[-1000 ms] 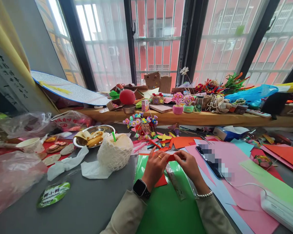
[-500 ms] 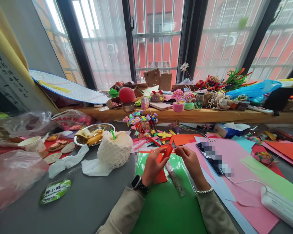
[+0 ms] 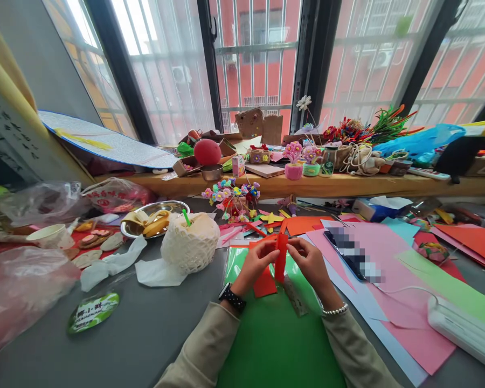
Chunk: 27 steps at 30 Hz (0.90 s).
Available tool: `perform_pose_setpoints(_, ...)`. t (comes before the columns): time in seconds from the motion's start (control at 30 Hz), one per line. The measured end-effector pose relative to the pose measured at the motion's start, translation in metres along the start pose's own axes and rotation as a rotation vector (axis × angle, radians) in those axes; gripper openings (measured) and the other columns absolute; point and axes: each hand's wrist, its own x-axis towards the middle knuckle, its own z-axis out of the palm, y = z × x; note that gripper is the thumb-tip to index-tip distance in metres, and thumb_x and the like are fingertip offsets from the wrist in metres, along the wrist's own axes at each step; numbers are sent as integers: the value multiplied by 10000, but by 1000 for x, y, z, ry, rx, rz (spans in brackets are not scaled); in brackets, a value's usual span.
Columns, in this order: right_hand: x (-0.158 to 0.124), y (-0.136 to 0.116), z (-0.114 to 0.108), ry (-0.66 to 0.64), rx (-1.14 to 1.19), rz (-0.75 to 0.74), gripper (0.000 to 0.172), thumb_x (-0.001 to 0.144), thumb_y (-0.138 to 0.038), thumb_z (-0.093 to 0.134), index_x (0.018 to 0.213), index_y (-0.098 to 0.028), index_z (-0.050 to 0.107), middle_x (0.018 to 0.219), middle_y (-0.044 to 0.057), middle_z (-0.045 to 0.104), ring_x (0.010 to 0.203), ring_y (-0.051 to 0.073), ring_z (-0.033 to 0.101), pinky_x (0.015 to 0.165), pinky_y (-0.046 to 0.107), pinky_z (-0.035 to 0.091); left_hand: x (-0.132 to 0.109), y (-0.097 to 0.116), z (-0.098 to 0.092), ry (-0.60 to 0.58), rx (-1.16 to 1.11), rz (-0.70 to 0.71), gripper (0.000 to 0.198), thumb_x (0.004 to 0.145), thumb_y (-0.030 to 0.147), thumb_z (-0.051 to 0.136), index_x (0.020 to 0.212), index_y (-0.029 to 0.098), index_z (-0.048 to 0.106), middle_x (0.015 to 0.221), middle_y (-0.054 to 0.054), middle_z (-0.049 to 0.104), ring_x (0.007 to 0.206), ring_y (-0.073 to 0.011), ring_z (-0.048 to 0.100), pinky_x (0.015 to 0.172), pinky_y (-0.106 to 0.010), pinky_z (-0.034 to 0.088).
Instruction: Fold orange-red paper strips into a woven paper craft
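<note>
Upright between my two hands is a narrow strip of red paper [image 3: 281, 263], which looks folded. The fingers of my left hand [image 3: 254, 265] pinch its left edge. From the other side, my right hand [image 3: 312, 268] grips the strip near its upper part, fingertips closed. Below them a flat orange-red piece of paper [image 3: 265, 284] lies on the green sheet [image 3: 281, 345]. Beside that piece, a patterned ruler [image 3: 295, 299] rests at a slant, partly under clear plastic.
Left of my hands stand a coconut in white netting [image 3: 192, 245] and a metal plate [image 3: 178, 206] of bananas. A phone [image 3: 343, 256] and a white power bank [image 3: 464, 328] lie among coloured papers [image 3: 404, 307] on the right. Paper scraps [image 3: 272, 218] and handmade flowers [image 3: 232, 199] sit behind.
The red strip has turned from slanted to upright. My right hand has moved left to grip it, and its fingers now meet the strip opposite my left hand. The view has shifted slightly.
</note>
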Motion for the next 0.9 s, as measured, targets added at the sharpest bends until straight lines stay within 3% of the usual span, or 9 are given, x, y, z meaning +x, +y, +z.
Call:
perform_pose_setpoints(0.23, -3, 6, 2, 123, -45, -25, 223, 690, -308, 488, 852, -159, 524, 716, 40, 593, 651, 148, 559, 604, 259, 451, 1, -4, 2, -27, -118, -82, 305, 628, 226, 540, 919, 140, 511, 907, -68, 562, 791, -186, 529, 655, -287, 427)
perform_pose_setpoints(0.43, -5, 8, 8, 172, -168, -134, 164, 728, -233, 437, 853, -176, 527, 755, 36, 587, 667, 143, 551, 627, 265, 444, 0, -4, 3, -11, -154, -95, 301, 618, 216, 541, 909, 149, 507, 896, -62, 561, 809, -193, 523, 663, -292, 424)
perform_pose_setpoints(0.63, -4, 17, 10, 65, -312, -362, 226, 738, -147, 410, 916, -211, 532, 889, 40, 569, 822, 161, 522, 705, 294, 432, 0, -6, 2, 73, -152, -105, 273, 650, 236, 512, 906, 144, 508, 912, -69, 553, 831, -198, 520, 673, -300, 426)
perform_pose_setpoints(0.9, -4, 19, 8, -20, -480, -502, 332, 755, -148, 413, 1062, -249, 488, 1005, 21, 557, 914, 159, 495, 768, 291, 421, 1, -5, 2, 170, -171, -105, 253, 638, 223, 505, 874, 135, 522, 907, -66, 565, 810, -178, 527, 687, -278, 420)
